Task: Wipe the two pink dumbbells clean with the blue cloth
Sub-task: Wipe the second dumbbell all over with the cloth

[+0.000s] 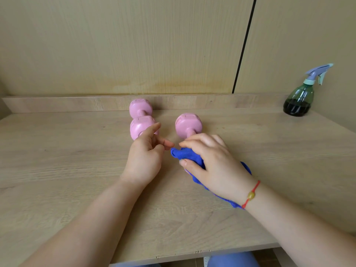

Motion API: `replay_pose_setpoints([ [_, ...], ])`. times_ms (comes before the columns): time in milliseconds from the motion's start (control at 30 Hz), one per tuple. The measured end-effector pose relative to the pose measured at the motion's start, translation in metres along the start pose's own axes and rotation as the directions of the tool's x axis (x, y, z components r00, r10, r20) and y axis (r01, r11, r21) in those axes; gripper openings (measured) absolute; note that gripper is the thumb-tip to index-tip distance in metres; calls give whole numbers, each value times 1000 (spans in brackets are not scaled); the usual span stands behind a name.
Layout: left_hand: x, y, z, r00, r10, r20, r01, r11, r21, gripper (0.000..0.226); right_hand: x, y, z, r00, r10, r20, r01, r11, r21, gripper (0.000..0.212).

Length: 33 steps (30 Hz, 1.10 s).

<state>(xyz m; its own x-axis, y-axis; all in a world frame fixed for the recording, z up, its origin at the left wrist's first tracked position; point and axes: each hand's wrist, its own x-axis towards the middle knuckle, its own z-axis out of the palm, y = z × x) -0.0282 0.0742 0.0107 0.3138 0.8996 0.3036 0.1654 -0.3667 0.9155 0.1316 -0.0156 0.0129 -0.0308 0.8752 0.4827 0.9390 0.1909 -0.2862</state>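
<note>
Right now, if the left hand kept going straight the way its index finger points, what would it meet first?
Most likely the near head of the left pink plastic dumbbell: the left hand has its index fingertip overlapping that head's right edge in the picture. Contact can't be confirmed from one view.

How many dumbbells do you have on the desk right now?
2. The left dumbbell lies near the back ledge, just beyond the left hand. The right dumbbell has its near end hidden under the cloth and right hand.
</note>
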Motion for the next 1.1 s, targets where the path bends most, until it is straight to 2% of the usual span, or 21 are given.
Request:
replay_pose_setpoints([
  [67,-2,0,1,1000,13,24,-14,999,35,60,10,-3,1,992,129,12,-128,989,-72,55],
  [100,-3,0,1,999,15,32,-16,999,37,60,13,-4,4,990,139,-21,-141,982,-124,56],
  [167,-3,0,1,999,18,43,-19,999,37,60,17,-5,13,988,88,-123,-110,976,-185,54],
  [233,-3,-1,0,999,19,44,-21,999,42,60,17,-4,19,975,62,-214,-101,979,-176,51],
  [367,-4,-2,3,996,45,78,-51,996,68,60,16,-1,21,939,132,-318,-154,987,-43,48],
  [433,-6,-2,5,991,69,112,-78,994,75,59,16,-2,18,918,273,-288,-229,957,179,43],
  [467,-6,-2,6,987,88,131,-99,992,74,59,17,-2,15,888,389,-244,-285,883,372,41],
  [500,-7,-1,6,983,104,148,-117,990,76,59,18,-2,11,839,522,-153,-349,732,585,41],
  [533,-8,-1,7,980,118,162,-131,989,74,58,19,0,7,772,635,-39,-399,530,748,38],
  [567,-9,0,7,978,123,171,-136,988,68,58,21,5,3,704,708,58,-416,345,841,33],
  [600,-10,1,7,976,123,178,-135,989,54,57,23,11,-2,651,751,109,-403,220,888,30],
  [633,-10,2,7,975,122,184,-131,991,39,56,25,17,-8,614,779,126,-371,144,917,29],
  [667,-10,2,7,975,122,187,-129,991,29,53,29,23,-14,597,795,109,-329,118,937,30],
  [700,-10,2,7,974,120,194,-129,991,33,53,34,28,-18,595,801,75,-304,137,943,31],
  [767,-11,2,8,969,130,211,-144,988,55,58,44,35,-23,628,778,-31,-276,260,925,38],
  [800,-11,2,7,965,142,222,-161,985,69,61,50,39,-22,658,744,-118,-266,376,887,45],
  [867,-13,2,8,950,168,264,-203,973,113,59,60,46,-19,736,609,-296,-282,673,684,53],
  [900,-15,3,9,942,180,285,-227,963,142,58,65,49,-17,772,531,-350,-284,780,558,50],
  [933,-15,3,10,935,189,299,-247,954,171,58,70,51,-16,797,477,-371,-280,836,473,42],
  [1033,-14,3,14,933,177,312,-251,944,215,60,81,52,-11,865,429,-261,-273,838,472,7],
  [1100,-14,3,16,940,172,296,-238,949,207,56,82,54,-3,919,385,-80,-291,804,518,22],
])
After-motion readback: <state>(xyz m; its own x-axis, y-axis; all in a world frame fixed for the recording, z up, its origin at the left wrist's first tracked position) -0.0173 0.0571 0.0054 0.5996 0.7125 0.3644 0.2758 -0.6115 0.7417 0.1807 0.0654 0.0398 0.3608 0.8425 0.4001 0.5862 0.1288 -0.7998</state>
